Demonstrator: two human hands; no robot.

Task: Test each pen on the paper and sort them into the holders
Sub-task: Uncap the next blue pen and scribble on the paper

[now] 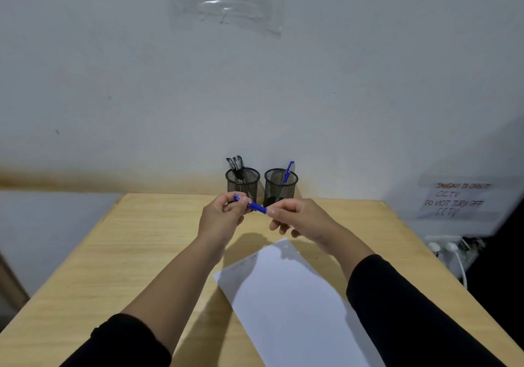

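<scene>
Both hands hold one blue pen in the air above the table, in front of the holders. My left hand grips its far end with curled fingers. My right hand pinches its near end. Two black mesh holders stand at the back edge: the left holder has several black pens in it, the right holder has one blue pen. A white sheet of paper lies on the table below my right forearm, with faint scribbles near its top left corner.
The wooden table ends at a white wall. A handwritten CCTV notice hangs at the right. Below it sits a power strip with white plugs and a cable, off the table's right edge.
</scene>
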